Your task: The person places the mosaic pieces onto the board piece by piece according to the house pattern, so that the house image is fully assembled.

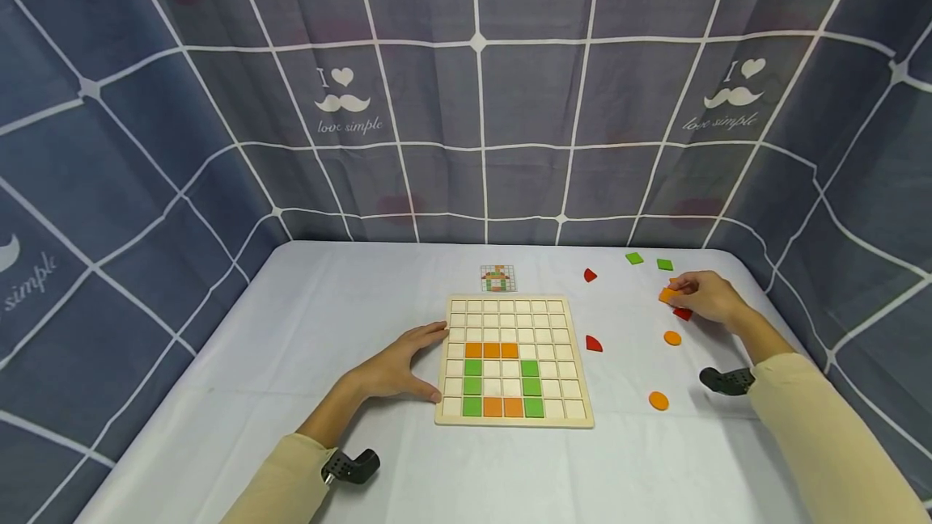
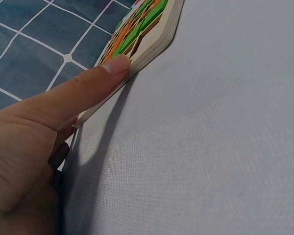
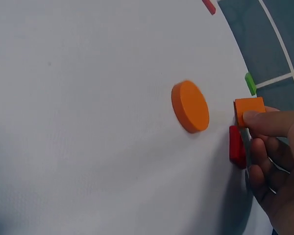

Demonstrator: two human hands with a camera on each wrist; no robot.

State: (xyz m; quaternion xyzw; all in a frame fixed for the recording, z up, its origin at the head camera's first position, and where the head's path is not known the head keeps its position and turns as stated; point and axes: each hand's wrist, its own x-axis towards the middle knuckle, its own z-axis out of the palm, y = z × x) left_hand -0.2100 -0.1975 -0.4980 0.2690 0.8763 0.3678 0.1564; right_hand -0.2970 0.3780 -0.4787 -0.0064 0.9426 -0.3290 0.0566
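In the head view, my right hand [image 1: 709, 296] pinches an orange square tile [image 1: 667, 295] on the right of the table, close to a red piece [image 1: 682, 314]. The right wrist view shows the thumb on the face of this orange square tile [image 3: 250, 108]. My left hand [image 1: 396, 362] rests at the left edge of a wooden grid board [image 1: 515, 422], its fingers and thumb spread along the rim. Up close, the thumb [image 2: 90, 88] lies on the board's edge. Orange and green square tiles fill several cells in the board's lower left and middle.
A small pattern card [image 1: 498, 278] lies behind the board. To its right are two red quarter-round pieces [image 1: 594, 344], green tiles [image 1: 665, 264] at the back, and orange discs [image 1: 658, 401]. A checked curtain [image 1: 480, 103] surrounds the white table.
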